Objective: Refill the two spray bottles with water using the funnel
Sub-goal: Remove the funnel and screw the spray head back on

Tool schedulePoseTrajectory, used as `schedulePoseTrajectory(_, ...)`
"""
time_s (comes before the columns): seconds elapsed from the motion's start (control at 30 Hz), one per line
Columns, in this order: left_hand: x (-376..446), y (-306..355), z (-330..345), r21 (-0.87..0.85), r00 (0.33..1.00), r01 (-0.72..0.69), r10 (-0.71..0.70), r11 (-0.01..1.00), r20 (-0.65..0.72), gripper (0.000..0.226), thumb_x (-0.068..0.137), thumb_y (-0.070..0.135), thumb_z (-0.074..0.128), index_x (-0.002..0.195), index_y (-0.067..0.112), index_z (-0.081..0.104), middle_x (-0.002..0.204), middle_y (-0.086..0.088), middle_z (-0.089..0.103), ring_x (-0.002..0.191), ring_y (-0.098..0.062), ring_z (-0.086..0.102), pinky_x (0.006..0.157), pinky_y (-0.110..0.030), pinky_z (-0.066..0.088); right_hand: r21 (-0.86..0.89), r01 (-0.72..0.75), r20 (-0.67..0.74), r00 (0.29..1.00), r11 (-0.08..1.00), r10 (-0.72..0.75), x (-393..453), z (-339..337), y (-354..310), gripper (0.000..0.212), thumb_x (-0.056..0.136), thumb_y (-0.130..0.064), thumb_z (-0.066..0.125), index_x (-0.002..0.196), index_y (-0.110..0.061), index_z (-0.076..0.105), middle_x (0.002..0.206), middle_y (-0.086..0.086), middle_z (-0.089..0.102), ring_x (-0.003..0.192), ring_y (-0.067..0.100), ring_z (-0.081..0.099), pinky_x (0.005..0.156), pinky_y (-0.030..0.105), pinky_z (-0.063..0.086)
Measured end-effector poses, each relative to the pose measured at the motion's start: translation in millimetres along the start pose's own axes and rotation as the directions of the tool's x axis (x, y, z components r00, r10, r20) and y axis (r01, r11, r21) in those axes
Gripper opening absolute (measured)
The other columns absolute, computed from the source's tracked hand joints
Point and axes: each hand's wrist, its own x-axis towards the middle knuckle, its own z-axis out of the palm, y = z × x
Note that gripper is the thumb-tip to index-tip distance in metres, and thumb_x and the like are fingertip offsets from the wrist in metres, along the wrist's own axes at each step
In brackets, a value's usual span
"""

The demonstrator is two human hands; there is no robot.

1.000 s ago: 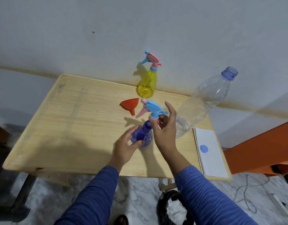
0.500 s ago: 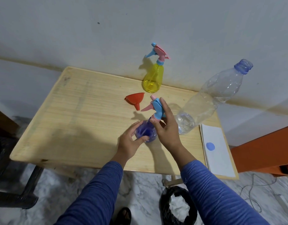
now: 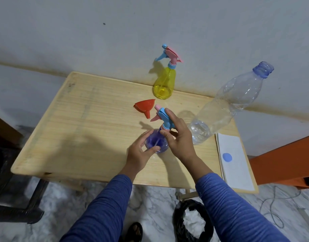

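Observation:
A purple spray bottle point(image 3: 157, 143) stands on the wooden table point(image 3: 91, 130). My left hand point(image 3: 140, 153) grips its round body from the near left. My right hand point(image 3: 178, 135) pinches its blue and pink spray head point(image 3: 163, 117) at the collar, index finger along the top. A red funnel point(image 3: 145, 106) lies on its side just behind. A yellow spray bottle point(image 3: 164, 83) with its head on stands at the table's back edge by the wall. A large clear water bottle point(image 3: 227, 105) with no cap stands at the right, a little water in its bottom.
White paper with a blue dot point(image 3: 232, 160) lies on the table's right front corner. An orange piece of furniture point(image 3: 288, 161) stands to the right. A black bag point(image 3: 190, 222) and a cable lie on the marble floor below the table's front edge.
The spray head has turned in my right hand: its nozzle pointed right, now it points away and left. My left hand has stayed on the purple bottle's body.

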Motion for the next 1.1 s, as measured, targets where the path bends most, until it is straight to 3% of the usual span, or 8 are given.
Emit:
schedulePoseTrajectory(0.13,0.3,0.0,-0.5,0.005,1.000,0.000,0.000,1.000,0.015,0.064,0.077,0.012,0.076,0.135,0.019,0.051,0.138,0.002,0.053,0.128,-0.010,0.049,0.109,-0.036,0.041,-0.037,-0.023,-0.011,1.000,0.999,0.023,2.7,2.9,-1.7,0.072,0.080,-0.015,0.073,0.136,-0.037,0.035,0.102,0.004,0.052,0.093,0.009,0.050,0.083,0.019,0.050)
schedulePoseTrajectory(0.3,0.9,0.1,-0.6,-0.002,1.000,0.009,-0.009,1.000,0.013,0.064,0.077,0.012,0.076,0.135,0.021,0.051,0.137,0.005,0.055,0.127,-0.009,0.050,0.109,-0.036,0.041,0.032,0.006,0.084,0.996,0.999,-0.009,-0.7,-4.8,-1.5,0.064,0.090,-0.010,0.058,0.139,-0.042,0.031,0.130,-0.037,0.041,0.121,-0.001,0.047,0.098,0.029,0.048)
schedulePoseTrajectory(0.43,0.8,-0.4,-0.3,0.003,1.000,0.010,-0.010,1.000,0.019,0.065,0.078,0.013,0.076,0.136,0.021,0.049,0.138,0.005,0.053,0.128,-0.009,0.049,0.109,-0.031,0.040,0.041,0.015,0.019,1.000,0.999,-0.016,-1.0,-0.7,-2.8,0.061,0.090,-0.005,0.058,0.137,-0.036,0.035,0.129,-0.031,0.044,0.118,0.007,0.051,0.099,0.042,0.047)
schedulePoseTrajectory(0.57,0.4,1.2,-0.3,-0.005,1.000,0.000,0.000,1.000,0.017,0.064,0.076,0.009,0.077,0.135,0.018,0.051,0.137,0.003,0.054,0.128,-0.008,0.049,0.107,-0.026,0.040,-0.014,-0.019,-0.032,0.999,1.000,0.019,0.3,4.3,-5.6,0.070,0.079,-0.013,0.072,0.136,-0.035,0.037,0.108,-0.003,0.053,0.100,0.016,0.051,0.091,0.033,0.048)
schedulePoseTrajectory(0.63,0.7,2.4,0.2,-0.011,1.000,-0.002,0.002,1.000,0.019,0.064,0.076,0.008,0.077,0.135,0.016,0.051,0.137,0.003,0.054,0.128,-0.009,0.049,0.107,-0.026,0.040,-0.019,-0.002,-0.003,1.000,1.000,0.002,-0.3,2.9,-6.1,0.068,0.082,-0.019,0.068,0.138,-0.038,0.034,0.117,-0.009,0.052,0.107,0.010,0.050,0.094,0.029,0.046)
schedulePoseTrajectory(0.77,1.1,2.0,0.9,0.000,1.000,0.003,-0.003,1.000,0.012,0.065,0.077,0.010,0.076,0.136,0.018,0.050,0.138,0.005,0.053,0.129,-0.009,0.048,0.109,-0.032,0.039,0.077,-0.018,0.031,0.999,0.997,0.016,-1.3,-0.9,-6.8,0.062,0.092,-0.008,0.056,0.135,-0.044,0.034,0.133,-0.023,0.047,0.123,0.010,0.051,0.102,0.040,0.046)
schedulePoseTrajectory(0.93,0.2,2.5,0.4,0.020,1.000,-0.002,0.002,1.000,0.007,0.064,0.077,0.010,0.076,0.135,0.018,0.051,0.137,0.004,0.054,0.128,-0.008,0.048,0.109,-0.035,0.040,-0.058,-0.037,-0.080,0.996,0.998,0.032,3.9,7.1,-9.4,0.066,0.079,-0.014,0.074,0.133,-0.034,0.042,0.103,0.012,0.058,0.090,0.015,0.051,0.083,0.009,0.039)
schedulePoseTrajectory(1.1,1.3,5.1,0.8,0.018,1.000,0.009,-0.009,1.000,0.005,0.064,0.078,0.011,0.076,0.136,0.019,0.050,0.139,0.005,0.052,0.130,-0.008,0.046,0.111,-0.033,0.038,0.031,-0.030,-0.004,1.000,0.999,0.030,-3.9,-0.1,-8.3,0.060,0.092,-0.014,0.059,0.140,-0.036,0.032,0.133,-0.028,0.044,0.123,-0.002,0.046,0.102,0.024,0.042)
